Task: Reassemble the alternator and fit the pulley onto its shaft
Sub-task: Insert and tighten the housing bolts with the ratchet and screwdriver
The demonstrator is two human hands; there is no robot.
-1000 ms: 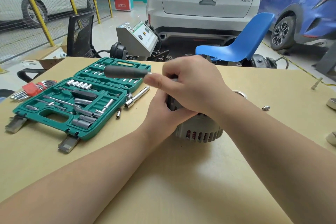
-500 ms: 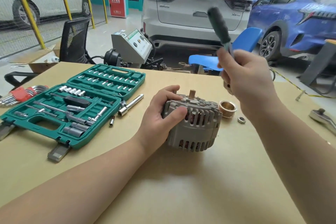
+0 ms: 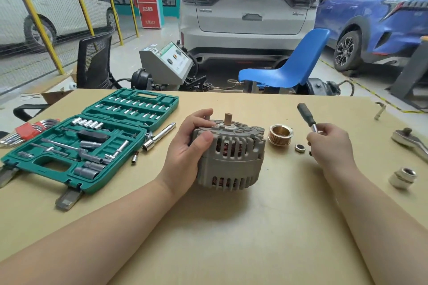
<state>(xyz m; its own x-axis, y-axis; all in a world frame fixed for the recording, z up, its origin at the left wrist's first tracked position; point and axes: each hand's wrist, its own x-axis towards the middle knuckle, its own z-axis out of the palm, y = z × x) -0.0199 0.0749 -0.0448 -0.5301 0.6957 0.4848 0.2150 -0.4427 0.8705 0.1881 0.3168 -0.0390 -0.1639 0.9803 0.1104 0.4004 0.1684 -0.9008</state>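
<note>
The right hand [image 3: 330,146] covers the driver's [image 3: 306,118] lower shaft and tip. The left hand [image 3: 185,148] hides the alternator's [image 3: 231,155] left flank. The ratchet [image 3: 410,142] runs off the right edge.

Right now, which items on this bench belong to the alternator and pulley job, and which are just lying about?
Job:
alternator, gripped by left hand
shaft, bare
pulley
nut
driver, held in right hand

Lying about:
socket set case
hex keys
extension bar
ratchet
white fitting
</note>
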